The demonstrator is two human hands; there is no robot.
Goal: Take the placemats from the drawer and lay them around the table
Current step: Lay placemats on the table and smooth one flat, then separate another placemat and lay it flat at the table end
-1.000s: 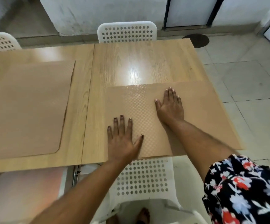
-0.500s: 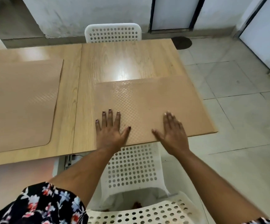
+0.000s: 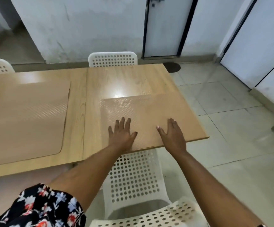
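Right now both hands lie flat on the near placemat (image 3: pixel 151 115), which sits on the bench (image 3: pixel 129 79) at its right end, its near edge running along the bench edge closest to the person. The left hand (image 3: pixel 120 133) rests palm down with its fingers spread and straight on the mat's near left part; the right hand (image 3: pixel 172 135) lies likewise on the mat's near middle, fingers straight and close together, gripping nothing. A second placemat (image 3: pixel 26 115) already lies on the bench to the left of the first, across the seam in the bench top and well apart from it.

Judging by this, the step in hand is settling and smoothing the near placemat into its spot in front of the white chair (image 3: pixel 133 176) tucked under the bench just below it. Two mats look laid on this side. Another white chair (image 3: pixel 112 59) stands at the far side of the bench, beyond the near placemat, with bare bench top before it, so that place probably wants a mat too. The next move would call for lifting both hands off without dragging the mat askew, then fetching another mat. The drawer is not in view.
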